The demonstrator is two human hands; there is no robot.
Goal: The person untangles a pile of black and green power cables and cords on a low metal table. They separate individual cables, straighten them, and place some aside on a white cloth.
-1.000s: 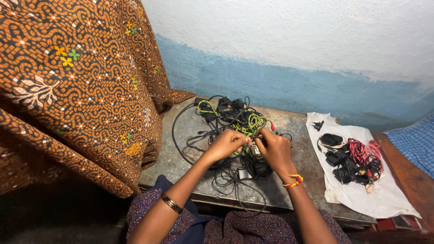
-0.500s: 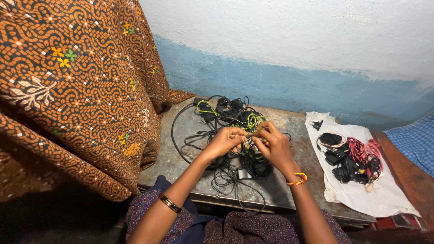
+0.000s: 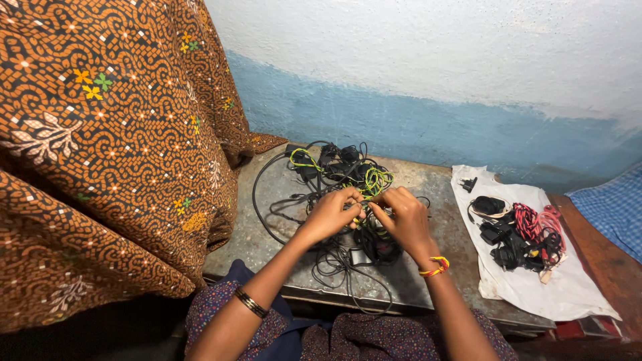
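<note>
**Cable sorting under way: one heap sorted aside, a large tangle still on the bench**

Both hands meet over the middle of the tangle of black and yellow-green cables (image 3: 338, 184) that lies spread on the grey bench (image 3: 435, 184). The left hand (image 3: 329, 215) and the right hand (image 3: 401, 220) are nearly touching, their fingers pinched closed on a yellow-green cable (image 3: 372, 179) where it runs out of the heap; what exactly sits between the fingertips is too small to tell. A long black loop trails off the tangle toward the bench's front edge, and a small black adapter lies under the wrists.

As a judgement of progress: a share of the work looks done, since a smaller group of coiled black and red cables (image 3: 525, 234) rests apart on a white cloth (image 3: 568, 294) at the right end of the bench, with a small black plug (image 3: 469, 183) just beside it. The larger share looks left: the main pile is still knotted and the strand in hand is not yet free of it.

A patterned orange cloth (image 3: 100, 147) hangs at the left.
</note>
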